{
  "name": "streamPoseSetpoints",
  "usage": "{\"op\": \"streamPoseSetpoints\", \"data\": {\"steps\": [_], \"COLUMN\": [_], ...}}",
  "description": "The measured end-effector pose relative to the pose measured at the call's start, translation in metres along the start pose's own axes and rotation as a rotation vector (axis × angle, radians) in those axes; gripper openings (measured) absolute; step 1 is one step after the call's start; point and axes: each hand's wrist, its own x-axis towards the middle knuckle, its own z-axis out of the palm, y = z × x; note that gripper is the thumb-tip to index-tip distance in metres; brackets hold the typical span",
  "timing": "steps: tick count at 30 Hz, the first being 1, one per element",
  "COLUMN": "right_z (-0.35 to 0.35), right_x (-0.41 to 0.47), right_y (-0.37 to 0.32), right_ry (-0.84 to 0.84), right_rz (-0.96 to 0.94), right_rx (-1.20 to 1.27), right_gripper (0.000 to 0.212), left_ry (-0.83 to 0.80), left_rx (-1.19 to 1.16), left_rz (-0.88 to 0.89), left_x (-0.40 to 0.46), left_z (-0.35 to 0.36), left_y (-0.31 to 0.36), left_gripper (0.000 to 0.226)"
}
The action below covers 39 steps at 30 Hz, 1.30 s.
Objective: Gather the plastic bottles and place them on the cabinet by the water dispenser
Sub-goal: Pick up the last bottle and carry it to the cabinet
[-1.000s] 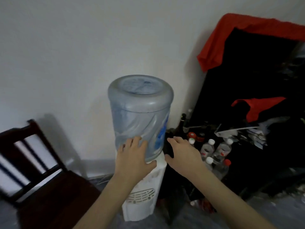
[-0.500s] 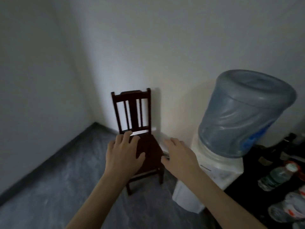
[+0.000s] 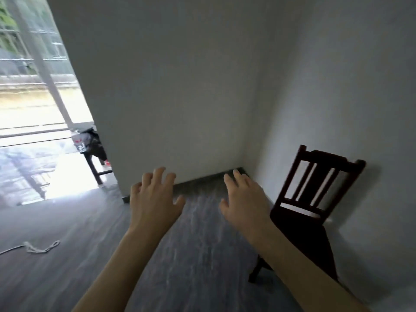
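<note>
Two bare hands are held out over the grey floor (image 3: 67,266), palms down, with nothing gripped in either. At the far left, a bright glazed opening (image 3: 33,86) is seen, with a pale, glossy floor surface in front of it. On the near left of the grey floor, a length of white cord (image 3: 33,247) lies loosely coiled. Further right, at the edge of the white wall (image 3: 168,86), a dark stool or small table (image 3: 96,167) is partly hidden by the wall corner. On it rests what appears to be a plastic bottle (image 3: 78,140) with a white and red label, just beside a dark bundle (image 3: 94,143); the detail is too small and overexposed to be confirmed. This object is well apart from both hands, at the far left of the room.

The left hand (image 3: 153,201) is positioned left of centre, with its fingers spread and slightly bent and the thumb extended toward the right. No object is touched by it. The right hand (image 3: 245,203) is positioned just right of centre, with its fingers nearly straight and held close together and the thumb extended toward the left. No object is touched by it either.

At the right, a dark wooden chair (image 3: 315,199) with a slatted back is placed against the right-hand wall, near the room corner. The right forearm is seen passing in front of its seat.
</note>
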Motion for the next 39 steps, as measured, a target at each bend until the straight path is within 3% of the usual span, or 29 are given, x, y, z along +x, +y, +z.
{"op": "streamPoseSetpoints", "data": {"steps": [10,18,27,39], "right_z": [0.025,0.028,0.029,0.063], "right_x": [0.054,0.048,0.075,0.152], "right_y": [-0.233,-0.374,-0.426,-0.454], "right_ry": [-0.106,-0.167,-0.218,-0.271], "right_rz": [-0.446,-0.810,-1.023,-1.107], "right_rx": [0.100,0.148,0.237,0.215], "right_gripper": [0.067,0.061,0.060,0.059], "left_ry": [-0.005,-0.003,-0.080,-0.093], "left_rx": [0.127,0.169,0.207,0.190], "left_rz": [-0.473,-0.842,-1.050,-1.112], "left_x": [-0.054,-0.126,-0.135,-0.077], "left_z": [-0.040,-0.069,-0.082,-0.049], "left_y": [-0.201,-0.286,-0.317,-0.346], "left_gripper": [0.056,0.052,0.059,0.059]}}
